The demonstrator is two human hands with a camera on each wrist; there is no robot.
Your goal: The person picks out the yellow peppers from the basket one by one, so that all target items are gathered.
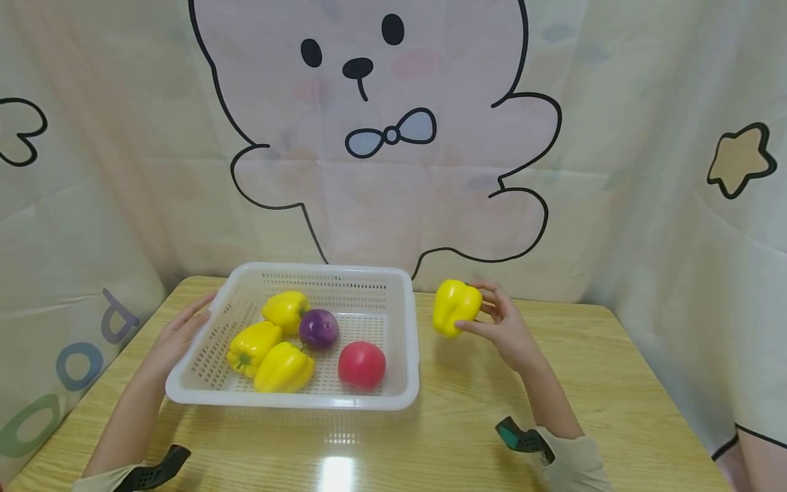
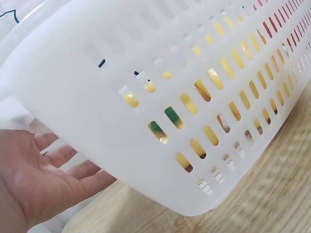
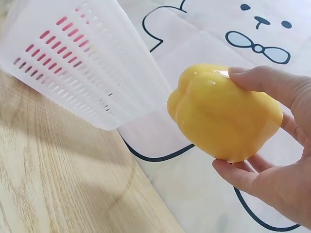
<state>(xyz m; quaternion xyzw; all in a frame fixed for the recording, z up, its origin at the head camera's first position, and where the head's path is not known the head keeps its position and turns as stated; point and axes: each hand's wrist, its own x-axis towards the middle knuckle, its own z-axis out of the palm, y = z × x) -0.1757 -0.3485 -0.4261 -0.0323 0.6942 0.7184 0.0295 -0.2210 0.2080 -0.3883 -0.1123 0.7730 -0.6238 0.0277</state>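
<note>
To the right of the white plastic basket [image 1: 384,408], my right hand [image 1: 505,333] holds a yellow bell pepper [image 1: 456,307] above the table between thumb and fingers. The right wrist view shows the thumb on one side of that pepper [image 3: 226,114] and the fingertips on the other. My left hand [image 1: 178,339] lies against the basket's left side, its fingers fairly straight along the outer wall under the rim. Inside the basket are several yellow bell peppers [image 1: 284,367], a round purple vegetable [image 1: 318,329] and a round red one [image 1: 361,365].
The basket stands on a light wooden table [image 1: 467,424]. Behind the table hangs a pale curtain [image 1: 393,205] with a cartoon bear, and its folds come round both sides. Black straps [image 1: 522,436] circle the wrists.
</note>
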